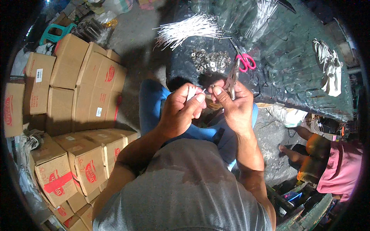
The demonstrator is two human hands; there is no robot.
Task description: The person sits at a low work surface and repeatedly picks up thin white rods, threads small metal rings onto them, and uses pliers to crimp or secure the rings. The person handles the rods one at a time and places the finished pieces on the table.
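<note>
My left hand (180, 104) is closed in a pinch on a white strand (191, 92), its tip pointing toward the other hand. Close beside it, my right hand (233, 103) pinches a small metal piece (212, 87) between thumb and forefinger. A pair of pliers (232, 79) is also tucked in that hand, jaws pointing away from me. Just beyond both hands, a pile of small metal pieces (210, 61) lies on the dark table (285, 73). Scissors (246, 62) with pink handles rest right of the pile. Behind it is a spread bundle of white strands (185, 30).
Stacked cardboard boxes (98, 81) fill the left side, with a teal plastic stool (58, 32) behind. More white strands (264, 15) and whitish cloth gloves (327, 67) lie on the table. Another person (327, 161) is at the right.
</note>
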